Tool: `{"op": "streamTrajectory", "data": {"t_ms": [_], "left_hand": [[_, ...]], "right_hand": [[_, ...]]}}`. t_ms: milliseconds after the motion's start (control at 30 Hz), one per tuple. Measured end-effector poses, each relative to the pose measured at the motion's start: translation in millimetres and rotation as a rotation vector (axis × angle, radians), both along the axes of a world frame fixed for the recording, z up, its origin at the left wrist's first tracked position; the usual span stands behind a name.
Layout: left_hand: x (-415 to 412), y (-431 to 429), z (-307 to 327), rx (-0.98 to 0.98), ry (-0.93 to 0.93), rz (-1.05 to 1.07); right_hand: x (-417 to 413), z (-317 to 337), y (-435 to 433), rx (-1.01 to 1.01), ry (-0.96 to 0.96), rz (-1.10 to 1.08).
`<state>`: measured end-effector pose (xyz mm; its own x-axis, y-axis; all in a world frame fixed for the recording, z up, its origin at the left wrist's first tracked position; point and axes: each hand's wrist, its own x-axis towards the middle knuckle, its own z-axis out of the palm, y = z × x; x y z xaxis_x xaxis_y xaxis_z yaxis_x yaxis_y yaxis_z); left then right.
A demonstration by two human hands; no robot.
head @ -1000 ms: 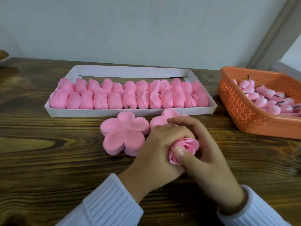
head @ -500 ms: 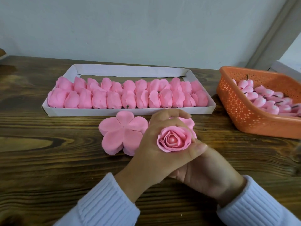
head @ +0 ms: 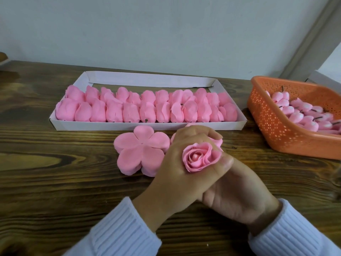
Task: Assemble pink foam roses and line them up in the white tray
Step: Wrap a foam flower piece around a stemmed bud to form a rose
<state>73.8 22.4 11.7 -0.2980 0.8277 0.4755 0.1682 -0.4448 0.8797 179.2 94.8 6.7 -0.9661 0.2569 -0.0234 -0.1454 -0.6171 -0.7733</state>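
My left hand (head: 171, 178) grips a pink foam rose (head: 200, 157), fingers curled over its far side and thumb against its near right side, the bloom facing up at me. My right hand (head: 239, 196) lies under and to the right of the left hand; its fingers are hidden beneath it. A flat five-petal foam piece (head: 140, 154) lies on the table left of the rose, and another petal piece (head: 216, 140) shows partly behind my left fingers. The white tray (head: 147, 125) holds two rows of pink roses (head: 147, 108) lying on their sides.
An orange perforated basket (head: 276, 130) at the right holds several pink buds on dark stems (head: 304, 115). The wooden table (head: 55, 182) runs back to a pale wall. The tray's back strip has no roses in it.
The rose has turned from sideways, wrapped by both hands, to face up in my left hand. My right hand has slipped off its top and now lies below the left hand.
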Motion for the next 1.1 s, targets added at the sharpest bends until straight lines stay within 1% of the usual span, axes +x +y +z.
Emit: {"op": "streamTrajectory", "data": {"t_ms": [133, 233, 333, 433, 533, 633, 700, 767, 833, 967, 1033, 1100], "left_hand": [[0.3, 1.0, -0.9, 0.042, 0.058, -0.016], [-1.0, 4.6, -4.5, 0.088, 0.120, 0.006], [0.0, 7.1, -6.4, 0.145, 0.145, 0.068], [1.1, 7.6, -6.8, 0.219, 0.182, 0.096], [0.6, 6.4, -5.8, 0.225, 0.145, 0.085], [0.2, 4.9, -4.3, 0.182, 0.058, 0.068], [0.3, 4.5, -3.6, 0.142, 0.034, 0.052], [0.9, 4.6, -4.4, 0.112, 0.066, 0.046], [1.4, 4.6, -5.6, 0.117, 0.119, 0.069], [0.7, 3.2, -8.0, 0.136, 0.159, 0.170], [0.9, 2.5, -8.2, 0.159, 0.147, 0.226], [0.5, 3.0, -8.6, 0.192, 0.148, 0.291]], "right_hand": [[2.9, -1.0, -0.7, 0.011, 0.011, -0.044], [6.0, -1.1, -0.6, -0.051, 0.046, -0.083], [6.7, -0.7, -0.9, -0.084, 0.066, -0.107], [5.7, -0.5, -1.3, -0.136, 0.116, -0.080], [3.0, 1.2, -1.8, -0.133, 0.107, -0.019], [3.4, 0.3, 0.9, -0.071, 0.014, -0.015], [4.6, -1.6, 1.7, -0.053, 0.024, -0.013], [4.6, -3.4, 0.6, -0.011, 0.053, -0.055], [4.1, -3.9, 0.1, -0.014, 0.066, -0.122], [2.5, -1.0, -0.1, -0.099, 0.188, -0.211], [1.5, 0.9, -1.2, -0.102, 0.245, -0.227], [1.1, 0.8, -0.6, -0.065, 0.230, -0.308]]}}
